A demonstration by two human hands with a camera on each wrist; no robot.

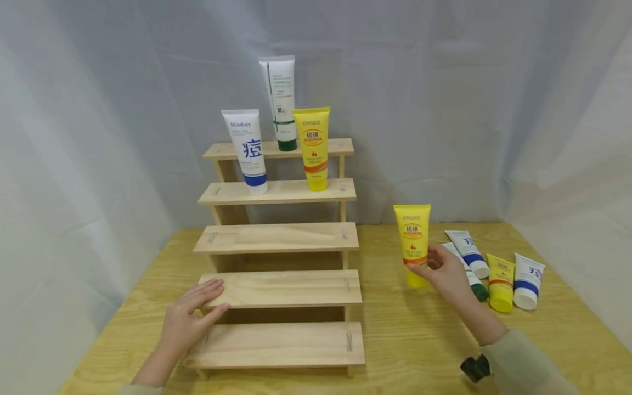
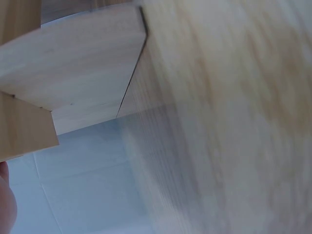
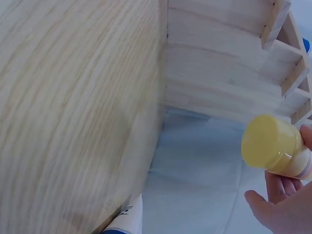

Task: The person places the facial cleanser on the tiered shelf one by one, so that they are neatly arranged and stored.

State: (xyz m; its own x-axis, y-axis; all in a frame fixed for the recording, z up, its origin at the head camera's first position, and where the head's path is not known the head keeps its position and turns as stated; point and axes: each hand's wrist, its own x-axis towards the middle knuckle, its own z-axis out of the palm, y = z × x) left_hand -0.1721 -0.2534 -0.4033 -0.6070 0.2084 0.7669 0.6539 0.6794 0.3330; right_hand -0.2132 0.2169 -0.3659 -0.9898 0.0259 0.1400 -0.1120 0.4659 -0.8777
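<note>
In the head view my right hand (image 1: 446, 274) pinches a yellow squeeze tube (image 1: 413, 236) near its cap, holding it upright over the table right of the wooden stepped rack (image 1: 276, 288). The right wrist view shows the tube's round yellow cap (image 3: 267, 141) raised off the tabletop. My left hand (image 1: 190, 312) rests on the left end of the rack's second step from the bottom. Only a bit of the left hand (image 2: 6, 204) shows in its wrist view. On the fourth step stand a white-and-blue tube (image 1: 245, 151) and another yellow tube (image 1: 312, 148); a white-and-green tube (image 1: 280, 101) stands on top.
Several tubes lie on the table at the right: a white-and-blue one (image 1: 528, 281), a yellow one (image 1: 501, 282), another white-and-blue one (image 1: 469, 252) and a partly hidden white-and-green one (image 1: 477, 288). A pale curtain (image 1: 434, 109) hangs behind the wooden table (image 1: 395, 340).
</note>
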